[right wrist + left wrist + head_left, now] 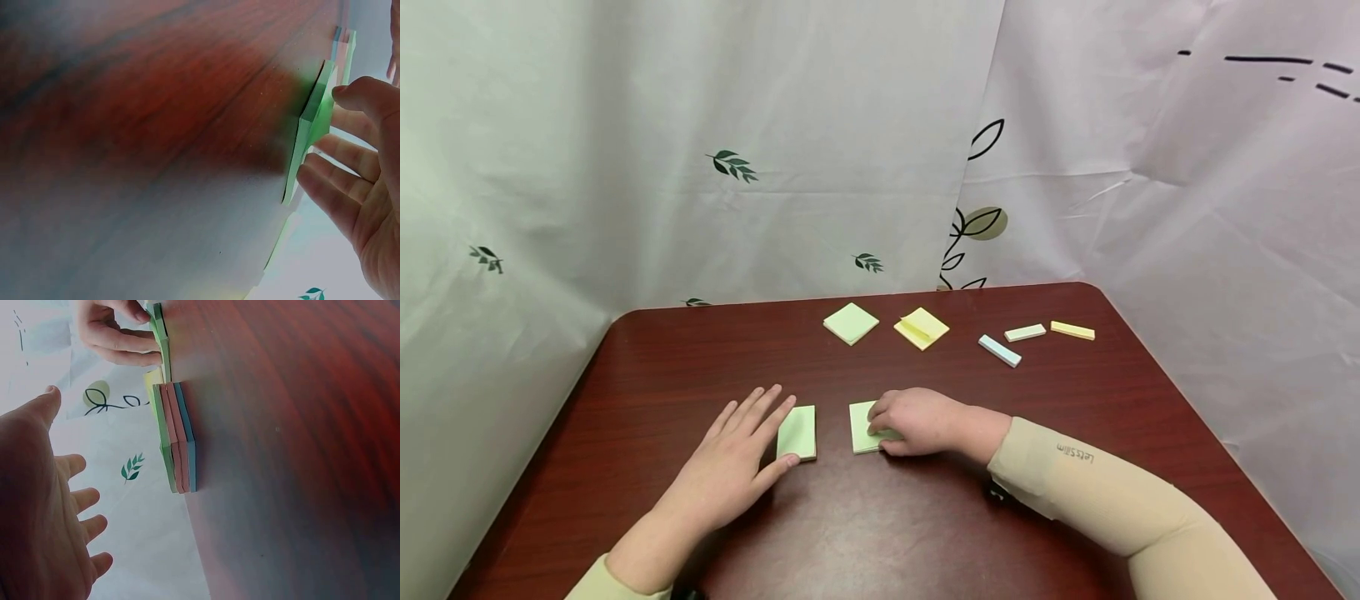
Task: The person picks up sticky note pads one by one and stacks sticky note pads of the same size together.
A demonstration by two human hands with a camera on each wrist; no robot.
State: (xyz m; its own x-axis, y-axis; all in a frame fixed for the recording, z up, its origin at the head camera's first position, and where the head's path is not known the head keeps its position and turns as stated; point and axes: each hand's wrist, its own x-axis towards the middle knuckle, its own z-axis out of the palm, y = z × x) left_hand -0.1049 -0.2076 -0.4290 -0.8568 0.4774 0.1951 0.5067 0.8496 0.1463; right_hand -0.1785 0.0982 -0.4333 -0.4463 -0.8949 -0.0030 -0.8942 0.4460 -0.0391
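Observation:
My left hand (722, 467), fingers spread, is over the left side of a sticky note stack (797, 433). In the left wrist view, that stack (178, 437) shows a green layer on top, pink in the middle and blue at the bottom; the palm appears apart from it. To the right, my right hand (917, 423) is at a green sticky note pad (862, 429), its fingers bent over the top. The right wrist view shows the thumb and fingers pinching at the upper side of the green pad (303, 137); its far part is hidden by the fingers.
Farther back on the dark red table (700, 350) lie a pale green pad (851, 322) and a yellow pad (922, 327) with a raised flap. Narrow strips in blue (999, 351), pale cream (1025, 332) and yellow (1072, 330) sit at back right. A patterned curtain (775, 150) stands behind.

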